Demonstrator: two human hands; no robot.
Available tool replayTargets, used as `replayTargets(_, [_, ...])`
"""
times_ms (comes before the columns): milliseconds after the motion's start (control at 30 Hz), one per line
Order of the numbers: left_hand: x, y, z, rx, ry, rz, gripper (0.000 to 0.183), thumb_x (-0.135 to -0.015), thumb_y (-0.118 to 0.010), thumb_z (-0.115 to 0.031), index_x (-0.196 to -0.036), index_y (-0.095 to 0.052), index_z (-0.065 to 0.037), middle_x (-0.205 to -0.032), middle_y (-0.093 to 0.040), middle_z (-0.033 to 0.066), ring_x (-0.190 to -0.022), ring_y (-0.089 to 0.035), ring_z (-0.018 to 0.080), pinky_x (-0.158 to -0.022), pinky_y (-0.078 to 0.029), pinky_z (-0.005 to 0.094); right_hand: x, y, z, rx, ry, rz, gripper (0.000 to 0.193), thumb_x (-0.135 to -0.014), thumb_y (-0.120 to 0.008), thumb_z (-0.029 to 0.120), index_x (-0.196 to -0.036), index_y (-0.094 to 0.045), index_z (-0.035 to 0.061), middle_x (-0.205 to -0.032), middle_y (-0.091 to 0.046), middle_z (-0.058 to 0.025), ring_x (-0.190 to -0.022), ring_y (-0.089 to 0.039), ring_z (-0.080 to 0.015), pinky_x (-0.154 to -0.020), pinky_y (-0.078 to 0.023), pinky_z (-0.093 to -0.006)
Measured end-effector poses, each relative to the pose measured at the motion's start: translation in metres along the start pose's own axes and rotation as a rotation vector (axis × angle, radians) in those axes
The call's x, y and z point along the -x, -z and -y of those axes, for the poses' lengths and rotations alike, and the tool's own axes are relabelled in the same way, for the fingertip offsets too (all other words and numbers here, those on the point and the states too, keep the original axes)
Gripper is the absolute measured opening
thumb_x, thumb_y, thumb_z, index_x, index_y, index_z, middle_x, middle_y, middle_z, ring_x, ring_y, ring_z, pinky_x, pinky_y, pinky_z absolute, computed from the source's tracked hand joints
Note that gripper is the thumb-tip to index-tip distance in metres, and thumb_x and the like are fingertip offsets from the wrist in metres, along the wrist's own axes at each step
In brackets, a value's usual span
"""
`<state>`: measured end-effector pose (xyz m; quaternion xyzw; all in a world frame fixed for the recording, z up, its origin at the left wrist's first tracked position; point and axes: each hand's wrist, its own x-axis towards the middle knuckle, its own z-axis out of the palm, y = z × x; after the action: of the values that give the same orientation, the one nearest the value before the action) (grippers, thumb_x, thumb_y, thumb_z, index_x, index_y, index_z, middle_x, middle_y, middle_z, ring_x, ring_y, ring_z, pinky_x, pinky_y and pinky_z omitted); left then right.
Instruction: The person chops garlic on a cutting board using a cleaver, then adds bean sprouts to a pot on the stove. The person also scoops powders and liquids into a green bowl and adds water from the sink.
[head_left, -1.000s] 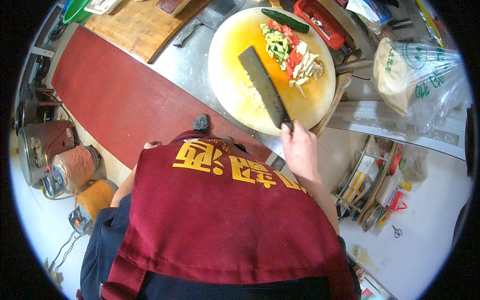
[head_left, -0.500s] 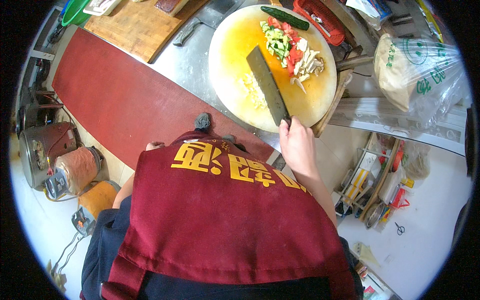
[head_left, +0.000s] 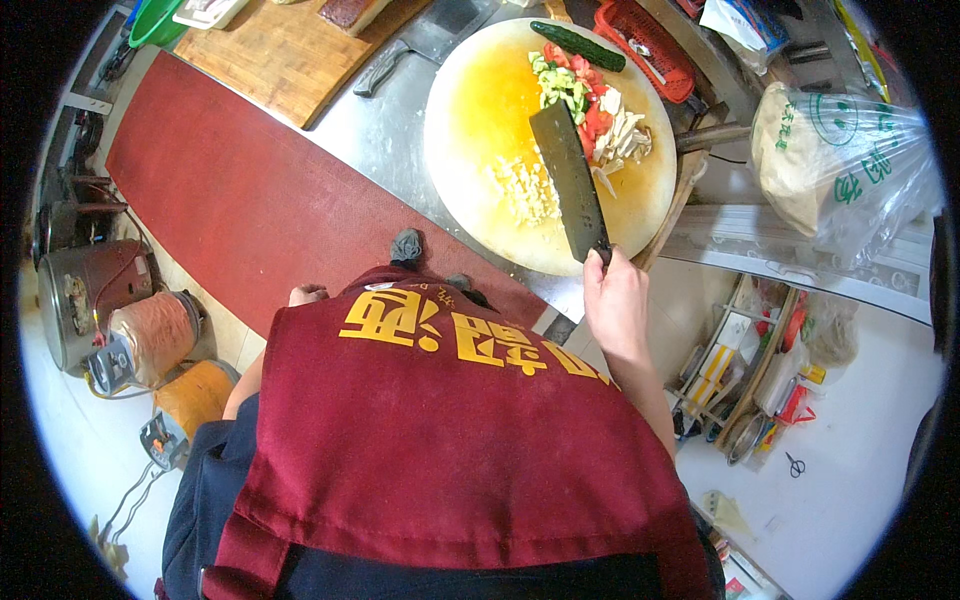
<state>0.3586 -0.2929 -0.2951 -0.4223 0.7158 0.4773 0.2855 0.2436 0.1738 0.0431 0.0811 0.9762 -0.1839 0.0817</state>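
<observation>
My right hand (head_left: pixel 615 300) is closed around the handle of a dark-bladed cleaver (head_left: pixel 570 180). The blade lies over the round white cutting board (head_left: pixel 460 150), its tip beside the chopped vegetables; whether it touches the board I cannot tell. Left of the blade is a patch of finely chopped pale bits (head_left: pixel 525 190). Diced green cucumber (head_left: pixel 562 85), red tomato pieces (head_left: pixel 598 122) and pale sliced pieces (head_left: pixel 625 135) are heaped at the upper right. Behind them rests a whole cucumber (head_left: pixel 578 45). My left hand (head_left: pixel 308 294) is low beside my apron, its fingers mostly hidden.
A wooden board (head_left: pixel 290 60) and another cleaver (head_left: pixel 380 70) lie on the metal counter at upper left. A red basket (head_left: pixel 645 50) stands behind the round board. At right hangs a clear plastic bag (head_left: pixel 840 160). Pots and canisters (head_left: pixel 155 340) stand at lower left.
The cleaver and my right hand have moved right and a little nearer to me, showing more of the pale chopped bits. The view has shifted slightly. My left hand stays low.
</observation>
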Motion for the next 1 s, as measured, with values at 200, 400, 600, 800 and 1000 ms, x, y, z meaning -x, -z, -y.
replayTargets(200, [0.003, 0.001, -0.002, -0.033, 0.006, -0.015, 0.03, -0.088, -0.062, -0.008, -0.116, -0.067, 0.004, -0.103, -0.072, 0.0173, -0.094, -0.07, 0.027, -0.085, -0.055, 0.0392, -0.002, -0.001, 0.004, 0.002, 0.012, -0.015, 0.03, -0.096, -0.052, 0.022, -0.087, -0.061, -0.006, -0.077, -0.064, -0.0307, -0.076, -0.065, -0.0475, -0.071, -0.052, -0.0531])
replayTargets(400, [0.004, -0.002, -0.011, -0.059, 0.03, -0.017, 0.031, -0.089, -0.062, -0.008, -0.117, -0.067, 0.003, -0.106, -0.072, 0.0179, -0.097, -0.07, 0.0268, -0.087, -0.055, 0.0389, -0.004, -0.004, 0.01, 0.02, 0.071, 0.012, 0.028, -0.096, -0.053, 0.021, -0.089, -0.062, -0.0051, -0.075, -0.064, -0.029, -0.075, -0.065, -0.0459, -0.069, -0.053, -0.0513])
replayTargets(600, [-0.012, -0.003, -0.011, -0.02, 0.005, 0.01, 0.032, -0.089, -0.061, -0.008, -0.118, -0.066, 0.003, -0.108, -0.071, 0.0185, -0.099, -0.07, 0.0269, -0.088, -0.055, 0.0386, -0.008, -0.006, 0.022, 0.11, 0.08, 0.039, 0.027, -0.096, -0.053, 0.021, -0.084, -0.06, -0.0027, -0.075, -0.065, -0.0273, -0.073, -0.066, -0.0443, -0.068, -0.054, -0.0502])
replayTargets(800, [-0.009, 0.001, -0.014, -0.047, 0.018, 0.017, 0.032, -0.089, -0.061, -0.008, -0.118, -0.066, 0.003, -0.109, -0.071, 0.0185, -0.099, -0.07, 0.027, -0.088, -0.055, 0.0387, 0.003, 0.004, 0.053, 0.0, 0.154, 0.027, 0.027, -0.097, -0.052, 0.021, -0.086, -0.059, -0.003, -0.078, -0.066, -0.0277, -0.074, -0.067, -0.0443, -0.068, -0.054, -0.0497])
replayTargets(1000, [-0.007, 0.0, -0.019, -0.052, 0.019, 0.026, 0.032, -0.089, -0.061, -0.008, -0.119, -0.066, 0.003, -0.109, -0.071, 0.0186, -0.1, -0.07, 0.0271, -0.088, -0.055, 0.0388, 0.0, -0.014, 0.059, 0.022, 0.097, 0.192, 0.028, -0.097, -0.049, 0.022, -0.089, -0.059, -0.0028, -0.078, -0.065, -0.0285, -0.075, -0.066, -0.0456, -0.071, -0.053, -0.0523])
